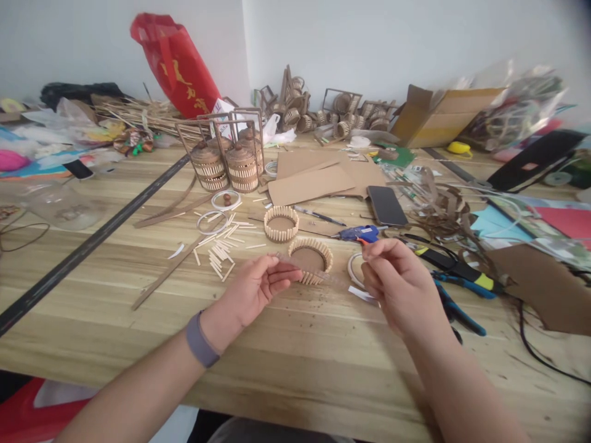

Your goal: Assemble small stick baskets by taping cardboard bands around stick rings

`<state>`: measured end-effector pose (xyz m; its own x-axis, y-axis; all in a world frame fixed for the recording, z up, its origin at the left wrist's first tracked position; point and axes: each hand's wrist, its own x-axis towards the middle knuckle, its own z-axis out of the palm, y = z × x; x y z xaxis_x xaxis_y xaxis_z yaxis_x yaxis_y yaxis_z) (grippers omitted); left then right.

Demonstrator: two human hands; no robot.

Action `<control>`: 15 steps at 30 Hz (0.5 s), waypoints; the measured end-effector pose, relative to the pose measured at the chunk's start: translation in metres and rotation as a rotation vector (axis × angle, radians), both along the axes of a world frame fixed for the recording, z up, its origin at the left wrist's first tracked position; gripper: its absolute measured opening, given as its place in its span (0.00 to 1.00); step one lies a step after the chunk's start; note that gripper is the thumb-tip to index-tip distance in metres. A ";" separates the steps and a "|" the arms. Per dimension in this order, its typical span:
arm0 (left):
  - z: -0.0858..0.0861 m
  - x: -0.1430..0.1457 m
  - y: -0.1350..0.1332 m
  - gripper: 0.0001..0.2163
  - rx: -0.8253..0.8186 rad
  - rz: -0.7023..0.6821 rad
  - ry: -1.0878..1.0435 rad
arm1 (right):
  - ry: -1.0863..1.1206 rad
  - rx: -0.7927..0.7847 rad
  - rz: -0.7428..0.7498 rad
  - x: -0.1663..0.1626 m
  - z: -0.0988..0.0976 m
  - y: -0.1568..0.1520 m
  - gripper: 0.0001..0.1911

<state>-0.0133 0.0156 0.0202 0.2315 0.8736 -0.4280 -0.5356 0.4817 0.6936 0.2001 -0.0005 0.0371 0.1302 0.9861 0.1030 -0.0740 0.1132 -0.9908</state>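
My left hand [265, 283] is closed with thumb and fingers around a thin see-through strip [318, 272], which reaches toward the right. My right hand [399, 283] is pinched shut; whatever is between its fingertips is hidden. Under the strip stands a round ring of short wooden sticks [325, 251] on a brown base. Just behind it is a similar stick-walled ring [281, 224]. A blue hot glue gun [364, 233] lies beyond my right fingertips. A white ring [352, 267] and a white paper slip [361, 294] lie beside my right hand.
Loose wooden sticks [220, 255] lie left of the rings. Lidded stick baskets in frames [242, 169] stand behind. Cardboard sheets [314, 184], a phone [386, 205] and blue-handled pliers [462, 312] lie around. A black strip [96, 240] crosses the left side.
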 end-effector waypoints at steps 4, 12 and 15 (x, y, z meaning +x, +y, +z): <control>0.004 -0.002 0.004 0.15 -0.046 0.088 -0.021 | -0.628 0.099 -0.011 0.017 0.002 -0.008 0.05; 0.003 -0.005 0.009 0.12 -0.029 0.141 -0.044 | -1.237 0.280 0.041 0.056 -0.002 -0.040 0.24; 0.002 -0.006 0.011 0.12 -0.041 0.166 -0.048 | -1.207 0.224 0.095 0.073 -0.002 -0.051 0.22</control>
